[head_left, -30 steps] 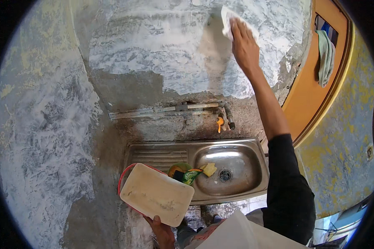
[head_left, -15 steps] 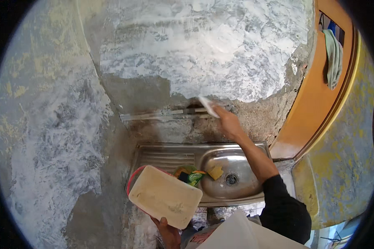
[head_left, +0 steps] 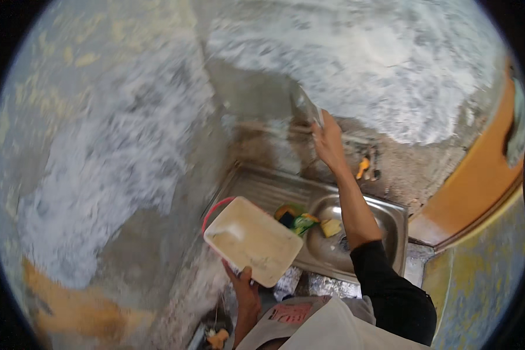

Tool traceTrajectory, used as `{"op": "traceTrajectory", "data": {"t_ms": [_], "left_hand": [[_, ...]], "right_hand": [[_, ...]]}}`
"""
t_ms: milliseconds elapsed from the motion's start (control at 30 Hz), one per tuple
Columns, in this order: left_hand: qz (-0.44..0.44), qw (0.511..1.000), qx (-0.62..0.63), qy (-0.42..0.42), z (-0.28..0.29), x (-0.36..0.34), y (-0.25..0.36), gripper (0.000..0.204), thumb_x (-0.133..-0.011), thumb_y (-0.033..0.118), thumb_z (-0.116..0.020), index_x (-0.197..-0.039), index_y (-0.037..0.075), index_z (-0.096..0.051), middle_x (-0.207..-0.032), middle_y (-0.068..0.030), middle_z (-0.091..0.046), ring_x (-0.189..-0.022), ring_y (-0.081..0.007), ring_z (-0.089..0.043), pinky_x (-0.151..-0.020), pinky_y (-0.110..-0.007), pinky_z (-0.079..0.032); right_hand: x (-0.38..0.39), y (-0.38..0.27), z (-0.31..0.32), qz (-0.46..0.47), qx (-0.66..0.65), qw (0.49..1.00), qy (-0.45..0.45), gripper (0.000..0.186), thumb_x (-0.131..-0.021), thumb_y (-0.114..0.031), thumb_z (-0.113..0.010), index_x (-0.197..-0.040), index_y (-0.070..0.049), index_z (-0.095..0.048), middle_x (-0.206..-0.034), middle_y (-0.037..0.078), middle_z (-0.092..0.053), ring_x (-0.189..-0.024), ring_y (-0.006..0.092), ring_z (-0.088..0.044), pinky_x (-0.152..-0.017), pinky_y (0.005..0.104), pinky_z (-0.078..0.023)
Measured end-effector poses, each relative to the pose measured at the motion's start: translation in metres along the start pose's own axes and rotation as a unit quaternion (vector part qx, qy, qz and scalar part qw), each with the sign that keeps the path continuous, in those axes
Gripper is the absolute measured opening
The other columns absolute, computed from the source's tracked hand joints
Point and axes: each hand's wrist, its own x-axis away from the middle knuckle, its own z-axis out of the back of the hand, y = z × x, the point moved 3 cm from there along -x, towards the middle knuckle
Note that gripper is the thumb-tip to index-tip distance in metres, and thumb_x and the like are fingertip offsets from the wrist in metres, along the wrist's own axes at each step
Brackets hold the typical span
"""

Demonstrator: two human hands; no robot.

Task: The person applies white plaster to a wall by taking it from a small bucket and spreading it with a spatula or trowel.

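Observation:
My left hand (head_left: 248, 289) grips the lower edge of a cream rectangular plastic tub (head_left: 262, 248), thumb on its near rim. Inside the tub is a pale smear at the left end. My right hand (head_left: 329, 143) is closed around a flat scraper (head_left: 307, 105), its pale blade tilted against the wall. The blade lies at the border between a bare grey patch (head_left: 251, 93) and a rough white coating (head_left: 391, 64). The scraper's handle is mostly hidden in my fingers.
Below my right arm is a steel sink (head_left: 399, 233) with a ribbed drainboard (head_left: 268, 186). A yellow sponge (head_left: 331, 227) and a green packet (head_left: 304, 223) sit by the basin. An orange-handled tap (head_left: 363, 167) juts from the wall. An orange door frame (head_left: 466, 198) stands at right.
My view has turned, so the walls and sink appear shifted. My right hand has moved the scraper leftward along the wall to the grey patch. The tub stays in my left hand.

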Motion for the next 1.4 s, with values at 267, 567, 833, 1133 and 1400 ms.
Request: {"op": "traceTrajectory", "data": {"t_ms": [267, 567, 833, 1133, 1400], "left_hand": [[-0.159, 0.976, -0.148, -0.014, 0.037, 0.005, 0.002, 0.120, -0.080, 0.038, -0.081, -0.168, 0.014, -0.003, -0.166, -0.0161, -0.025, -0.151, -0.0315, -0.031, -0.122, -0.046, -0.028], [-0.147, 0.978, -0.145, -0.036, 0.038, 0.018, -0.001, 0.137, -0.070, 0.041, -0.090, -0.168, 0.015, 0.003, -0.167, -0.0141, -0.021, -0.153, -0.0323, -0.027, -0.122, -0.050, -0.030], [-0.133, 0.974, -0.177, -0.058, 0.042, 0.025, -0.013, 0.147, -0.067, 0.046, -0.094, -0.167, 0.015, 0.010, -0.167, -0.0153, -0.020, -0.153, -0.0328, -0.028, -0.121, -0.051, -0.033], [-0.137, 0.953, -0.218, -0.158, 0.039, 0.003, 0.003, 0.143, -0.068, 0.038, -0.094, -0.167, 0.011, 0.006, -0.164, -0.0154, -0.026, -0.150, -0.0325, -0.034, -0.122, -0.047, -0.034], [-0.116, 0.926, -0.308, -0.184, 0.031, -0.010, -0.003, 0.137, -0.071, 0.030, -0.093, -0.168, 0.013, 0.001, -0.158, -0.0177, -0.035, -0.141, -0.0330, -0.046, -0.114, -0.046, -0.045]], "right_hand": [[0.167, -0.015, 0.015, -0.327, -0.305, 0.892, -0.069, 0.025, -0.093, -0.014, -0.070, -0.108, 0.005, -0.070, -0.099, 0.008, -0.072, -0.089, 0.0140, -0.066, -0.081, 0.0280, -0.051], [0.231, -0.102, -0.016, -0.182, -0.197, 0.884, -0.383, 0.030, -0.096, -0.016, -0.071, -0.118, 0.003, -0.066, -0.101, 0.020, -0.073, -0.086, 0.0244, -0.072, -0.081, 0.0377, -0.056], [0.281, -0.100, -0.066, -0.162, -0.133, 0.864, -0.458, 0.041, -0.096, -0.021, -0.064, -0.129, 0.003, -0.061, -0.107, 0.030, -0.071, -0.099, 0.0502, -0.067, -0.089, 0.0538, -0.052], [0.286, -0.082, -0.085, -0.203, -0.246, 0.831, -0.456, 0.036, -0.094, -0.020, -0.071, -0.122, 0.002, -0.067, -0.104, 0.019, -0.074, -0.096, 0.0275, -0.069, -0.089, 0.0439, -0.053], [0.305, -0.052, -0.097, -0.355, -0.353, 0.733, -0.460, 0.032, -0.092, -0.017, -0.078, -0.120, -0.003, -0.072, -0.108, 0.006, -0.075, -0.099, 0.0144, -0.067, -0.089, 0.0309, -0.053]]}}
